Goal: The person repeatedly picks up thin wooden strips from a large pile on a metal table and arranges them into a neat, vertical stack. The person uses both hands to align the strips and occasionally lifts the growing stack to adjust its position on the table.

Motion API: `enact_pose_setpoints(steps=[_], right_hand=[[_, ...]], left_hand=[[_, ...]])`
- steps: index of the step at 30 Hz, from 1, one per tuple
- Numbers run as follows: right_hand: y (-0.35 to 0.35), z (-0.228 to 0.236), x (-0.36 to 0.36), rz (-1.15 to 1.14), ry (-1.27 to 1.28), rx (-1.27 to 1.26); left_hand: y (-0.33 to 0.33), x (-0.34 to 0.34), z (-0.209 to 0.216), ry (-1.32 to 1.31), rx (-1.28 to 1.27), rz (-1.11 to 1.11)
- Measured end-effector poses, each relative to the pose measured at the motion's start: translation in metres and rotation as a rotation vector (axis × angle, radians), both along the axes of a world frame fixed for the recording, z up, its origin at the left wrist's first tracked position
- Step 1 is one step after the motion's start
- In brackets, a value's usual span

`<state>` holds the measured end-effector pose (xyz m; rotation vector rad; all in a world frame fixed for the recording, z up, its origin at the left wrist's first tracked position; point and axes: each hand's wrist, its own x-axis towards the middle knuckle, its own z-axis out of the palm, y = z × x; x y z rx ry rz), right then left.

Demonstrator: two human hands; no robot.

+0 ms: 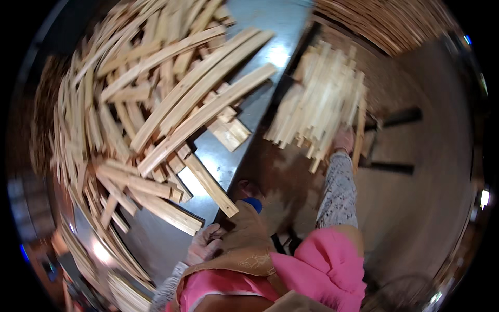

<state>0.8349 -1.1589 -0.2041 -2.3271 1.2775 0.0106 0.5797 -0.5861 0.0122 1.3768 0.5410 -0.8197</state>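
My right hand [344,139], below a pale patterned sleeve, reaches down to the near right side of a stack of pale wooden strips [319,99]. It touches or nearly touches the strips; blur hides its fingers, so I cannot tell whether it grips one. A longer wooden strip [359,130] stands out along the stack's right side, just beside this hand. By the near edge of the metal table [213,166], my gloved left hand [204,245] is loosely bent, with nothing visible in it. Close above it, one wooden piece [210,184] juts past the table edge.
A big jumbled heap of wooden slats [150,73] covers much of the table, with several long pieces on top. Dark bars [392,167] stick out right of the stack, low down. More stacked wood [384,21] lies at the far right. A brown apron [244,244] hangs before me.
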Motion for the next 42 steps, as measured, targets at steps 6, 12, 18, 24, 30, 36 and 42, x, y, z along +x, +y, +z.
enact_pose_setpoints(steps=[6,12,18,24,30,36,42], right_hand=[[-0.065,-0.056,0.007,0.037,0.034,-0.001],[0.1,0.118,0.077,0.732,-0.903,-0.395],[0.255,0.221,0.139,1.529,-0.311,-0.55],[0.234,0.233,0.124,1.562,-0.266,-0.557],[0.18,0.255,0.059,1.543,-0.153,-0.419],[0.261,0.207,0.045,1.829,-0.296,-0.288],[0.264,0.215,0.019,1.813,-0.224,-0.431]], left_hand=[[0.0,0.066,-0.004,-0.209,0.203,-0.481],[-0.006,0.103,0.065,-0.619,0.661,-0.426],[-0.035,0.322,0.045,-1.207,1.255,-0.434],[-0.027,0.387,0.047,-0.717,1.293,-0.775],[0.049,0.277,0.095,-0.604,1.181,-0.673],[0.172,0.076,0.074,-0.308,-0.464,0.185],[0.185,-0.079,0.068,-0.441,-0.95,0.832]])
